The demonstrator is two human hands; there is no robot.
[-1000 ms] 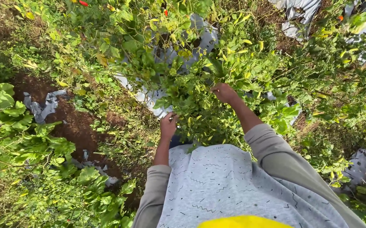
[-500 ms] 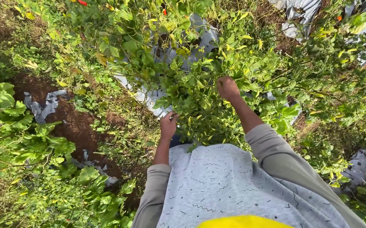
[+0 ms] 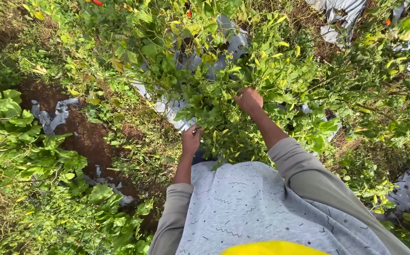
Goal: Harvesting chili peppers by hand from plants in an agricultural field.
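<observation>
The leafy bush fills the middle of the frame. The left hand, lower middle, pinches a thin stem at the bush's bottom edge. The right hand, a little higher and to the right, is closed in a fist among the leaves; what it grips is hidden. Grey plastic sheet lies under the bush. Bare brown soil shows at the left.

No packages, labels, signs or screens show anywhere in the head view.
</observation>
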